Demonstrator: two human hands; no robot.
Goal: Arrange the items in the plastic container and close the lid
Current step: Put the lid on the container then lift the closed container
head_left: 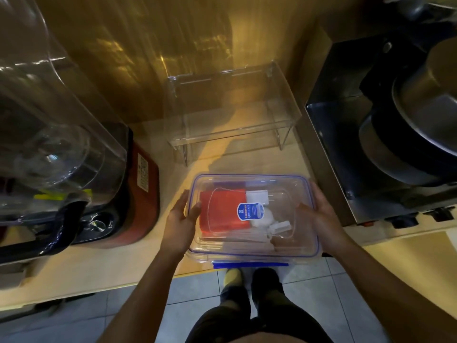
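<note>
While lid [284, 191] sits on, container [244, 258] lies long axis sideways; left hand [181, 220], right hand [319, 216] flat against ends.

Surface: a pale wooden counter [118, 263], its front edge running across 6 o'clock.
6 o'clock: a clear plastic container [197, 254] stands right at the front edge, with its blue-trimmed lid [284, 186] on top.
12 o'clock: a clear stand [232, 142] on thin legs sits by the back wall, apart from the container.
9 o'clock: a blender [146, 194] with a red base and a clear jug, near the container but not touching it.
3 o'clock: a steel appliance [333, 144] holding a dark pan, just beside the container.
</note>
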